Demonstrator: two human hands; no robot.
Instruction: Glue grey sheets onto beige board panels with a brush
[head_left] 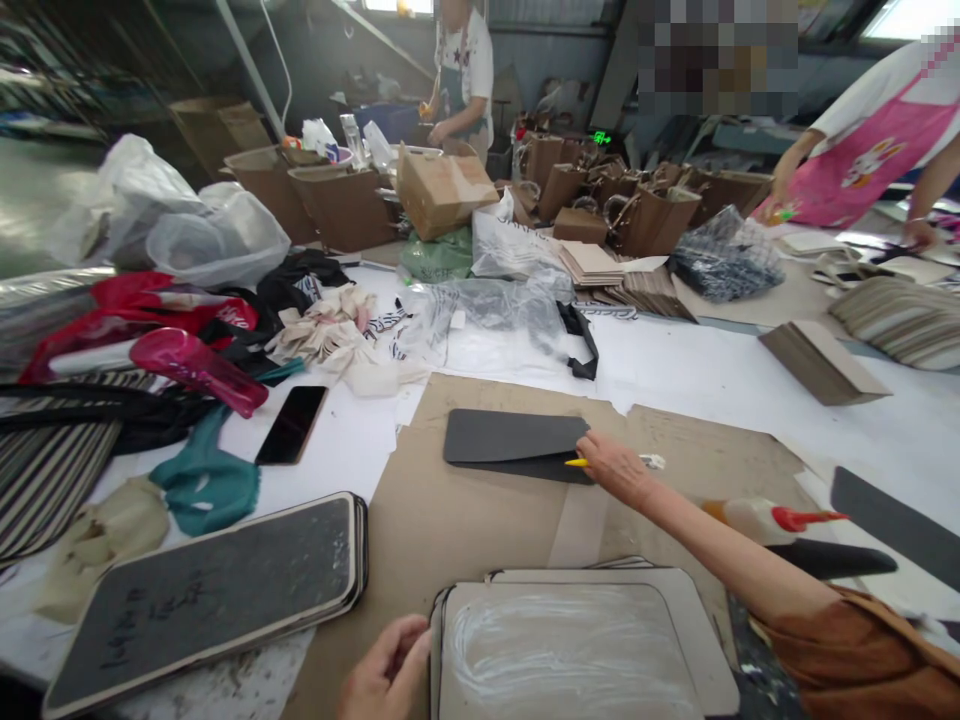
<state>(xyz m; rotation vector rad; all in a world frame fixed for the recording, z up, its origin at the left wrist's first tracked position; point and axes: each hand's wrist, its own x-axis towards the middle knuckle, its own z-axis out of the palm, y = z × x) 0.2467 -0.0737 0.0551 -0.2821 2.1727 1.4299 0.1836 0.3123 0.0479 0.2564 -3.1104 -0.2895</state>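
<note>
My right hand [611, 462] pinches the right end of a dark grey rounded panel [514, 435]. That end is slightly raised above another dark panel [551, 468] beneath it. A thin stick with a yellow tip [576, 463] also pokes out of the same hand. At the bottom, my left hand [390, 665] has its fingers curled at the left edge of a beige rounded board [562, 655], whose top is smeared with whitish streaks. More boards lie stacked under it. To the left rests a stack of dark boards with pale rims [210, 600], handwriting on top.
A glue bottle with a red nozzle [757, 520] lies beside my right forearm. Brown cardboard [450, 530] covers the table's middle. Left are a phone [292, 425], a pink bottle [199, 368] and cloth scraps. Across the table stand a person in a pink apron [874, 150] and another person [465, 80].
</note>
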